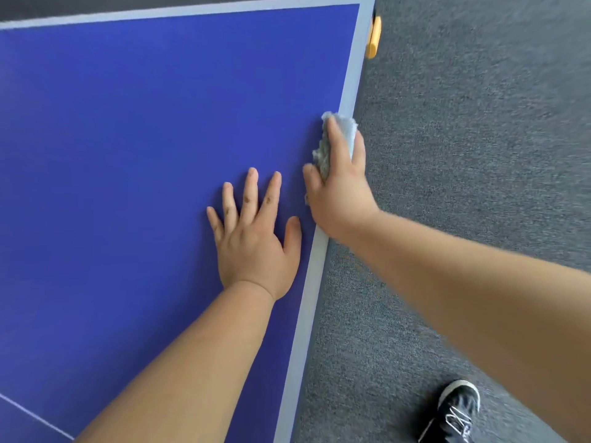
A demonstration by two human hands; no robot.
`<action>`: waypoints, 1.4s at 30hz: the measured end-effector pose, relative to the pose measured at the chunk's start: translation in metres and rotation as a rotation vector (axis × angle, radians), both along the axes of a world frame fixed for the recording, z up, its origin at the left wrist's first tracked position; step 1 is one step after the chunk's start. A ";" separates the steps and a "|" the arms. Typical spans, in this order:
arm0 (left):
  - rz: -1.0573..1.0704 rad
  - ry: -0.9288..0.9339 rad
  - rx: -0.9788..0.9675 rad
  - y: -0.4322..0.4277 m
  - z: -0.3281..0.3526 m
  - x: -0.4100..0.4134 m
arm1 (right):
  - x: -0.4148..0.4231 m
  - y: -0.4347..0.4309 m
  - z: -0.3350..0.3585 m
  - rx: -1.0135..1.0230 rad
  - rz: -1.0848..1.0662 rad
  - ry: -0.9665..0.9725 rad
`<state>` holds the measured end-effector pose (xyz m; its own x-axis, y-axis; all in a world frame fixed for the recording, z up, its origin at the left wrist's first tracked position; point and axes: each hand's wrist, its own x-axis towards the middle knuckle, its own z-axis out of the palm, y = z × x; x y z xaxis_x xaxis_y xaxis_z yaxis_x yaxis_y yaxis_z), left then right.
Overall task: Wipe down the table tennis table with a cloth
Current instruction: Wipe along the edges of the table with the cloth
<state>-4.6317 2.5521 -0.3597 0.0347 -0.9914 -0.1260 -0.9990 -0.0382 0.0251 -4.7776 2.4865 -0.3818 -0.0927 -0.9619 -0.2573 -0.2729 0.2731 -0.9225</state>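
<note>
The blue table tennis table [128,139] fills the left of the view, with a pale border stripe along its right edge. My left hand [254,238] lies flat on the blue surface near that edge, fingers spread and straight. My right hand [340,187] grips a light blue fluffy cloth [343,129] and holds it against the table's right edge, its fingers wrapped over the cloth. Part of the cloth is hidden under the hand.
Grey carpet [463,155] covers the floor to the right of the table. A yellow corner fitting [374,36] sticks out at the table's far right edge. My black shoe [455,410] stands on the carpet at the lower right. A thin white line [35,417] crosses the table's near left.
</note>
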 end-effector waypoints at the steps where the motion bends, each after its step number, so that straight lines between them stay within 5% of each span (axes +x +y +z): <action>1: 0.000 -0.003 -0.004 0.000 -0.001 0.000 | -0.002 -0.020 0.001 0.008 -0.025 0.036; 5: -0.014 -0.011 -0.014 0.001 -0.001 0.000 | -0.015 -0.084 0.010 -0.005 -0.128 0.138; 13: 0.001 0.030 -0.017 0.001 -0.002 0.001 | 0.005 0.028 0.012 -0.033 0.003 0.018; 20: -0.001 0.029 -0.020 0.001 -0.001 -0.001 | -0.023 -0.065 0.019 -0.062 -0.029 -0.050; 25: 0.008 0.037 -0.018 0.002 -0.002 -0.001 | -0.011 -0.029 0.012 -0.098 -0.067 -0.122; 30: 0.010 0.045 -0.014 0.001 -0.001 0.000 | 0.002 0.055 0.000 -0.027 0.124 -0.064; 34: 0.012 0.043 -0.010 0.001 -0.001 -0.001 | -0.026 0.015 0.002 -0.002 0.279 -0.072; 39: 0.012 0.048 -0.022 0.001 -0.002 -0.001 | -0.017 -0.021 0.014 -0.088 0.032 -0.116; 42: 0.010 0.046 -0.020 0.001 -0.002 -0.001 | -0.007 0.019 0.006 -0.092 0.056 -0.120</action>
<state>-4.6324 2.5535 -0.3614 0.0396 -0.9934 -0.1076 -0.9962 -0.0476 0.0724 -4.7847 2.5057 -0.3755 -0.0121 -0.9847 -0.1740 -0.1719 0.1735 -0.9697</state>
